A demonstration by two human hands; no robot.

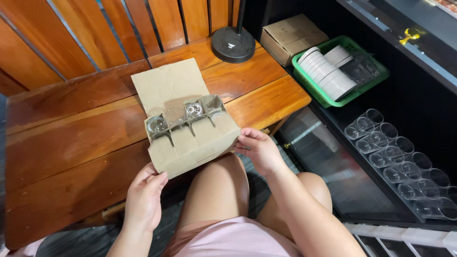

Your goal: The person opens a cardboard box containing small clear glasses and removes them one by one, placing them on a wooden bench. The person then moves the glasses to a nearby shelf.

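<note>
Wood fills most of the view — a reddish-brown slatted table (pixel 71 138) with slatted wall panels (pixel 119 28) of the same wood behind it. A cardboard pack (pixel 190 119) lies on the table's near edge, partly overhanging it toward the person's knees, and serves as the landmark here. Four clear glasses (pixel 183 115) sit in a row of slots across its middle, and a flap stands open on its far side.

Beyond the pack, at the table's far edge, stands a round black lamp base (pixel 233 44). To the right of that sits a closed cardboard box (pixel 290 35), and next to it a green basket (pixel 350 93) holding white discs (pixel 328 71) stacked on edge. Further right of the pack, lower down on a black shelf (pixel 409 90), lie two rows of clear glass jars (pixel 404 166) on their sides.

The left hand (pixel 145 195) grips the pack's near left corner, fingers curled up against the cardboard edge. The right hand (pixel 259 150) holds the near right corner — fingers bent and closed on the cardboard, thumb on top.
</note>
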